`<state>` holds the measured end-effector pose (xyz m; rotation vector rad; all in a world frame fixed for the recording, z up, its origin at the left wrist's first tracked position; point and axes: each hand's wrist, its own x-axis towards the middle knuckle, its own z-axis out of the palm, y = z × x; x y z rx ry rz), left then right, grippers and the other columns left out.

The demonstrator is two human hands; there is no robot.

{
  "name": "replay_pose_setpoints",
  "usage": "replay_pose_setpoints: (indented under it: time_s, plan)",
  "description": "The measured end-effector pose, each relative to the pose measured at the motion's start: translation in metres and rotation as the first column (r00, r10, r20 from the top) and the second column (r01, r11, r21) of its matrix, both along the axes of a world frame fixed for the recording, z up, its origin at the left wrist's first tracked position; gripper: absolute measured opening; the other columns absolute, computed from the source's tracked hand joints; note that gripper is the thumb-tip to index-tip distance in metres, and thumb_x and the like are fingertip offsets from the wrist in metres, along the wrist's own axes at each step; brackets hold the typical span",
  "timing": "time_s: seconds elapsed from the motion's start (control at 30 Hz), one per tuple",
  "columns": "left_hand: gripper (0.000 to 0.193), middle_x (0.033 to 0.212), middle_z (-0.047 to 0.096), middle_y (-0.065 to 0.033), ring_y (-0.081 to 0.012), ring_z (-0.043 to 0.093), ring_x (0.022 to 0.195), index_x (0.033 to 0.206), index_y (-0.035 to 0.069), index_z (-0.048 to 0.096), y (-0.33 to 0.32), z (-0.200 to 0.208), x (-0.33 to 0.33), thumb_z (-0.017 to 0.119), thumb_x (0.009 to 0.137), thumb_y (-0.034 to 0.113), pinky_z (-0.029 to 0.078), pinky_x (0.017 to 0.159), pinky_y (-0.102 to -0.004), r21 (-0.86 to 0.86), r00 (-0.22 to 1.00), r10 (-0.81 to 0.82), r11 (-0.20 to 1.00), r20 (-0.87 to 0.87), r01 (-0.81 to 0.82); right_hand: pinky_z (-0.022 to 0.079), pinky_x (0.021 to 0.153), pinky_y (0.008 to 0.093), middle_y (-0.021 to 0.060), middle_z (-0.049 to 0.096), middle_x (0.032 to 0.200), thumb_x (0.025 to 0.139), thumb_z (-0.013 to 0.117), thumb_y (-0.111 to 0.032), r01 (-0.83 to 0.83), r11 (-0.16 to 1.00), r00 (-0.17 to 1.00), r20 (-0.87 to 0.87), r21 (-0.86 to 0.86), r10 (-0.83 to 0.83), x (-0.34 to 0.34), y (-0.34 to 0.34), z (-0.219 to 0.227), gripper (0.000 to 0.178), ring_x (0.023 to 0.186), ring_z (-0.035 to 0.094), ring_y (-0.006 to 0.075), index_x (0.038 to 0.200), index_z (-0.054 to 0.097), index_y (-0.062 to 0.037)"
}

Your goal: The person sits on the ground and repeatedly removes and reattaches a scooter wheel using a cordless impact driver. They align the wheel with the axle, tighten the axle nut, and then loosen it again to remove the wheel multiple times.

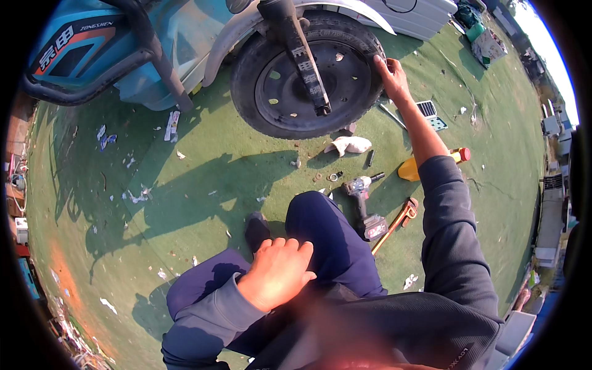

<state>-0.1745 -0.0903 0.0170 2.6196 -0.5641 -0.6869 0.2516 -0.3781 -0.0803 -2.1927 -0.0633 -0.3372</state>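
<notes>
The right hand (392,75) reaches out at the end of a straight arm in a dark knit sleeve, its fingers (383,63) laid spread and flat against the ribbed rubber tread of a black tyre (364,43); they press on the tread rather than close around anything. The tyre belongs to a round wheel (308,74) with a matte black steel disc pierced by small holes, standing upright on the green turf (203,179) under a pale curved mudguard (246,24), with a black fork leg (302,55) slanting down across its face. The left hand (277,271) rests on the person's thigh over smooth navy trouser cloth, its fingers loosely curled and holding nothing. The turf is short, felt-like and strewn with scraps of white paper. Between the wheel and the knee lie a crumpled white rag (349,145), a small metal ring-shaped part (335,176) and a cordless impact wrench (364,206) with a grey and black plastic body and a blocky battery foot. Just beside the wrench lies a long pipe wrench (398,222) with an orange handle and a red jaw head. Near the right forearm a yellow plastic bottle (410,168) with a red cap lies on its side. At upper left, a glossy teal vehicle body panel (80,49) sits behind a thick black tubular bar (142,49).
</notes>
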Motion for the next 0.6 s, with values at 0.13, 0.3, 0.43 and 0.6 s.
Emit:
replay_pose_setpoints:
  time_s: [0.13,0.3,0.43,0.6]
  plan:
    - [0.057,0.096,0.067,-0.0136,-0.0352,0.066,0.096,0.127,0.003,0.064,-0.002,-0.001,0.004,0.081,0.086,0.039,0.051,0.085,-0.0479,-0.013,1.000,-0.012,1.000,0.009,0.012,0.053,0.097,0.0387,0.0227,0.071,0.113,0.085,0.075,-0.070,-0.007,1.000,1.000,0.009,0.012,0.007,-0.024,-0.008,0.002,0.090,0.107,0.069,0.0291,0.125,0.062,0.0089]
    - [0.054,0.094,0.067,-0.0142,-0.0366,0.066,0.095,0.123,0.004,0.065,-0.001,-0.007,0.011,0.082,0.085,0.038,0.051,0.084,-0.0485,-0.019,1.000,-0.020,1.000,0.024,0.020,0.054,0.095,0.0386,0.0220,0.071,0.113,0.082,0.081,-0.065,-0.012,0.998,1.000,-0.009,-0.070,0.011,-0.061,-0.022,0.009,0.087,0.105,0.070,0.0276,0.125,0.060,0.0068]
    - [0.051,0.093,0.067,-0.0138,-0.0365,0.068,0.095,0.119,0.004,0.065,-0.002,-0.008,0.019,0.082,0.085,0.039,0.052,0.085,-0.0491,-0.033,0.998,-0.019,0.999,0.059,0.021,0.054,0.095,0.0378,0.0185,0.073,0.110,0.082,0.087,-0.051,-0.114,0.992,0.993,-0.018,0.058,0.115,-0.100,-0.024,0.012,0.077,0.104,0.070,0.0253,0.128,0.059,0.0046]
    - [0.049,0.095,0.069,-0.0135,-0.0344,0.068,0.094,0.117,0.005,0.065,-0.009,-0.007,0.035,0.081,0.086,0.039,0.053,0.084,-0.0488,-0.035,0.987,0.021,0.999,0.161,-0.015,0.055,0.095,0.0364,0.0150,0.074,0.109,0.080,0.091,-0.042,-0.167,0.986,0.978,-0.124,0.029,0.169,-0.130,-0.023,0.027,0.076,0.103,0.071,0.0235,0.133,0.060,0.0032]
